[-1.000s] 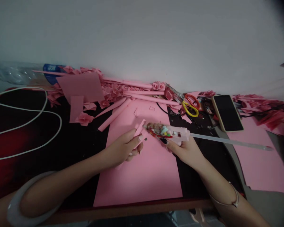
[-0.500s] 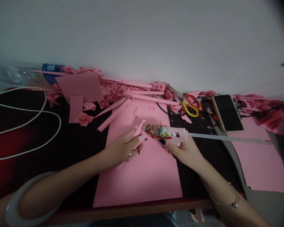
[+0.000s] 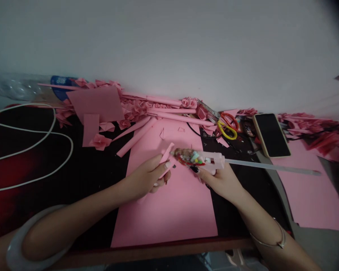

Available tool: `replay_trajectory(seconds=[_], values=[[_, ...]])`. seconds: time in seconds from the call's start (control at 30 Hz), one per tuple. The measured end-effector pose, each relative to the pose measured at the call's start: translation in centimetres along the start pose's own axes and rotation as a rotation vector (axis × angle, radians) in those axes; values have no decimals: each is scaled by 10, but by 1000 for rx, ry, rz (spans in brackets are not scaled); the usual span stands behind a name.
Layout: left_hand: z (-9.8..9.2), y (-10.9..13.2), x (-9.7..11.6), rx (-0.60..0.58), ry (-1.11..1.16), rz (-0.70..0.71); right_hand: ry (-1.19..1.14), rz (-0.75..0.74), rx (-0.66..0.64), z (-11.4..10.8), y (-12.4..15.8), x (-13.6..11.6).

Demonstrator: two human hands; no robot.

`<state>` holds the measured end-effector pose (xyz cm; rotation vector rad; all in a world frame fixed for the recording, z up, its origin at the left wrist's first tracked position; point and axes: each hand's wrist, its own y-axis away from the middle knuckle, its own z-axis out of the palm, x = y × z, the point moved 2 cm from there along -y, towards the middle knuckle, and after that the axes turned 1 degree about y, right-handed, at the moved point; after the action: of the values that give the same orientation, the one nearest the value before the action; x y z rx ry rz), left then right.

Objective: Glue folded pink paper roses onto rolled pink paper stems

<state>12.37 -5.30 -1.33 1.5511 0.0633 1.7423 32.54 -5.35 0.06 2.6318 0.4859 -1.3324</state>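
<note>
A: Pink plastic glue gun [image 3: 206, 160], where is it?
B: Clasped in the right grip [image 3: 220, 182], a long translucent glue stick [image 3: 271, 166] projecting behind it.
A: And the left grip [image 3: 145, 177]?
B: Pinching a narrow pink paper strip [image 3: 167, 155], just beside the gun's crusted tip [image 3: 180, 153], above a pink paper sheet [image 3: 164, 214].

Left forearm [image 3: 73, 226] slanting in from the lower left, right forearm [image 3: 265, 229] from the lower right. Left grip [image 3: 145, 177] curled closed, right grip [image 3: 219, 181] wrapped closed from below, the two near each other, not touching.

A paper-craft desk [image 3: 158, 253] strewn with pink paper roses [image 3: 101, 142] and scissors [image 3: 227, 128].
</note>
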Motion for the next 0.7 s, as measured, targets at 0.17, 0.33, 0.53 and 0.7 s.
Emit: replay_trajectory(seconds=[0.17, 0.33, 0.53, 0.7], values=[[1, 0, 0, 17, 5, -11, 4, 46, 53, -1, -1, 1], [-1, 0, -1, 4, 1, -21, -4, 5, 28, 0, -1, 0], [0, 0, 0, -6, -17, -19, -4, 51, 65, -1, -2, 0], [0, 0, -1, -11, -14, -5, -6, 32, 62, -2, -2, -3]])
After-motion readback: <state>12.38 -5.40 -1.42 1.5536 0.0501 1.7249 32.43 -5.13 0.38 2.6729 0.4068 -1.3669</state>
